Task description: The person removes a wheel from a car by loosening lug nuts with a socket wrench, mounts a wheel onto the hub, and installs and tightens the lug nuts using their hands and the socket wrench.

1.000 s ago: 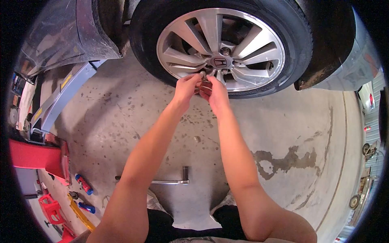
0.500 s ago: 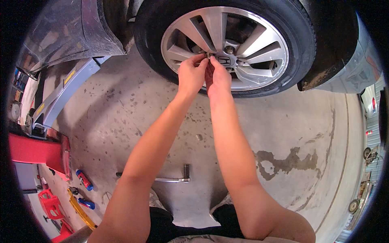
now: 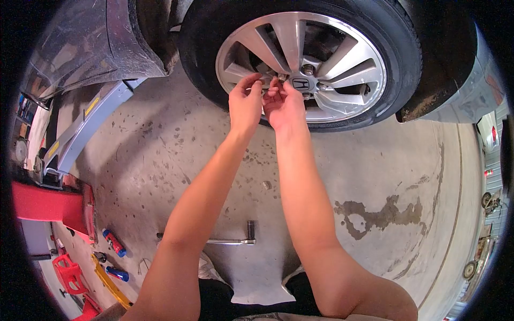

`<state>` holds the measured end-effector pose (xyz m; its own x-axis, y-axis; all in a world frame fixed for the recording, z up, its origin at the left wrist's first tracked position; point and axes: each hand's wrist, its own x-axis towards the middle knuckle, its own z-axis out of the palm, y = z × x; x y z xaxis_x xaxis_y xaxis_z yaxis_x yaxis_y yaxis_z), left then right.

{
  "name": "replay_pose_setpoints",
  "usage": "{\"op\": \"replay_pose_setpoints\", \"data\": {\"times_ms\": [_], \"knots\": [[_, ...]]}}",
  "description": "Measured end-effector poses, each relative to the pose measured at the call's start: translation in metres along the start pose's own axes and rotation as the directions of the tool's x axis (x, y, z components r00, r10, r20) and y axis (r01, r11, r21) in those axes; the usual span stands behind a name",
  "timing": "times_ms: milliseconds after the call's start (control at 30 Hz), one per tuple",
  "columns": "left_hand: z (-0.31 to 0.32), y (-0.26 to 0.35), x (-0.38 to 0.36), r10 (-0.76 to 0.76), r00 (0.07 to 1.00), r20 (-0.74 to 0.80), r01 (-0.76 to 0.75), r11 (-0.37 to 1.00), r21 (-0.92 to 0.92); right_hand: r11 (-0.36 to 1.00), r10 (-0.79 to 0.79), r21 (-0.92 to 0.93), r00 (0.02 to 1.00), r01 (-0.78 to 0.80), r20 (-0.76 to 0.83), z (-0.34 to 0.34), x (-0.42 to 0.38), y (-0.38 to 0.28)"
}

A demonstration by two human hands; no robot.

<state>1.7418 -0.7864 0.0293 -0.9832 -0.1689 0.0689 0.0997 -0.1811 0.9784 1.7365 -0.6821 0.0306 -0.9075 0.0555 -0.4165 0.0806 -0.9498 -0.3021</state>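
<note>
A silver alloy wheel (image 3: 292, 43) with a black tire (image 3: 206, 59) is mounted on a raised car. Close to its hub, left of the centre cap (image 3: 301, 84), are both hands. My left hand (image 3: 246, 107) has its thumb and fingers pinched together; what they hold, if anything, is too small to tell. Beside it, my right hand (image 3: 284, 107) is turned partly palm up with curled fingers near a lug nut (image 3: 282, 77); whether it holds something cannot be made out. Another lug nut (image 3: 308, 69) sits above the cap.
A ratchet wrench with a socket (image 3: 250, 241) lies on the floor below my forearms. At left are a blue-grey lift arm (image 3: 88, 125), a red lift base (image 3: 48, 206), two cans (image 3: 114, 242) and a yellow bar (image 3: 111, 281). A car body panel (image 3: 80, 48) overhangs the upper left.
My hands have moved slightly apart at the hub. My left hand has shifted left, and my right hand has rolled to show more palm. The lug nut between them is more visible.
</note>
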Motion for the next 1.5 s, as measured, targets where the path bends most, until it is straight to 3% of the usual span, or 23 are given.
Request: {"op": "replay_pose_setpoints", "data": {"times_ms": [133,200,233,333,500,567,667,800,867,1000,1100,1167,1300,1367,1400,1467,1500], "knots": [[-0.003,0.004,-0.002,0.038,0.993,0.114,-0.036,0.999,-0.022,0.998,-0.061,0.003,0.998,0.061,0.019,0.003,0.007,0.005],[-0.005,0.003,-0.003,0.152,0.969,0.193,-0.183,0.971,0.152,0.995,-0.075,0.059,0.995,0.079,-0.063,0.008,0.001,0.003],[-0.006,0.007,-0.005,0.19,0.948,0.254,-0.239,0.955,0.178,0.996,-0.073,0.04,0.997,0.074,-0.016,0.005,0.001,0.005],[-0.002,0.0,-0.001,0.191,0.948,0.255,-0.228,0.966,0.124,0.988,-0.154,0.012,0.985,0.155,-0.077,0.012,-0.008,0.01],[-0.001,0.008,-0.003,0.076,0.987,0.144,-0.084,0.995,0.048,0.986,-0.166,0.0,0.984,0.166,-0.061,0.013,-0.007,0.015],[-0.005,0.007,-0.002,0.056,0.994,0.093,-0.063,0.995,0.072,0.996,-0.071,0.066,0.997,0.068,0.043,0.01,-0.006,0.016],[-0.01,-0.006,0.001,0.068,0.997,0.018,-0.07,0.991,0.117,0.999,-0.034,0.038,0.998,0.036,-0.054,0.014,-0.007,0.017],[-0.017,0.003,-0.006,0.078,0.996,0.031,-0.082,0.984,0.157,0.993,-0.121,-0.03,0.986,0.118,-0.114,0.015,-0.003,0.018],[-0.019,-0.003,-0.005,0.102,0.994,0.045,-0.109,0.979,0.175,0.998,-0.046,0.037,0.998,0.044,0.038,0.005,0.006,0.016],[-0.021,-0.014,-0.002,0.101,0.993,0.062,-0.107,0.989,0.104,0.998,-0.031,0.054,0.999,0.033,-0.04,0.017,-0.008,0.016],[-0.028,-0.015,0.0,0.224,0.971,0.081,-0.238,0.939,0.25,0.993,-0.047,0.11,0.999,0.044,0.026,0.011,0.002,0.014],[-0.031,-0.016,0.003,0.197,0.976,0.092,-0.213,0.952,0.219,0.97,0.088,0.219,0.99,-0.11,0.106,0.009,0.0,0.012],[-0.036,-0.004,0.001,0.169,0.981,0.098,-0.188,0.954,0.234,0.987,-0.002,0.158,1.0,0.003,-0.006,0.012,-0.003,0.011],[-0.038,0.008,-0.005,0.207,0.973,0.101,-0.23,0.848,0.478,0.902,0.119,0.382,0.967,-0.201,0.227,0.0,0.011,0.009],[-0.038,0.006,-0.007,0.207,0.973,0.102,-0.231,0.848,0.477,0.902,0.117,0.382,0.967,-0.2,0.228,0.005,0.005,0.009],[-0.039,-0.002,-0.008,0.582,0.803,0.129,-0.461,0.468,0.754,0.967,0.075,0.242,0.997,-0.078,0.022,0.021,-0.012,0.01],[-0.041,-0.003,-0.006,0.584,0.801,0.13,-0.463,0.467,0.753,0.967,0.074,0.242,0.997,-0.078,0.025,0.02,-0.008,0.008]]}}
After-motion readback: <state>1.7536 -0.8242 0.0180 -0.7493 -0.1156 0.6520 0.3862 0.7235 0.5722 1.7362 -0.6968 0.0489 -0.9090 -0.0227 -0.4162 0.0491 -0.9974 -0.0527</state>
